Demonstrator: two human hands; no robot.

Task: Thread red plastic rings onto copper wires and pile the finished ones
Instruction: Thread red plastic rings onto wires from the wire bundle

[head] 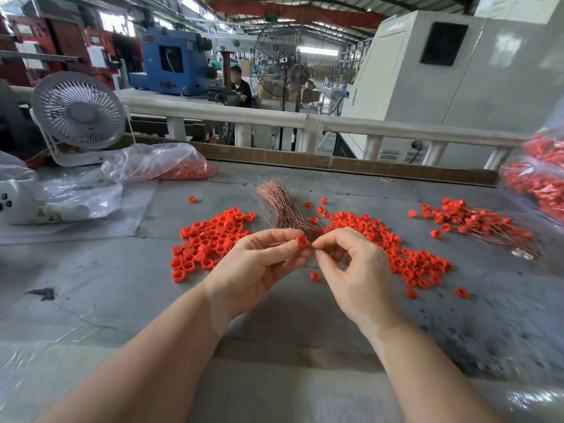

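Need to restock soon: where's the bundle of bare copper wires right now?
In the head view the copper wire bundle lies mid-table, just beyond the left hand and right hand, between the two loose red ring piles.

- We saw bright red rings [213, 236] on a grey counter [122, 285].
- We noted copper-pink wires [279, 206].
- We saw a white desk fan [79, 112] and a blue machine [174, 65].
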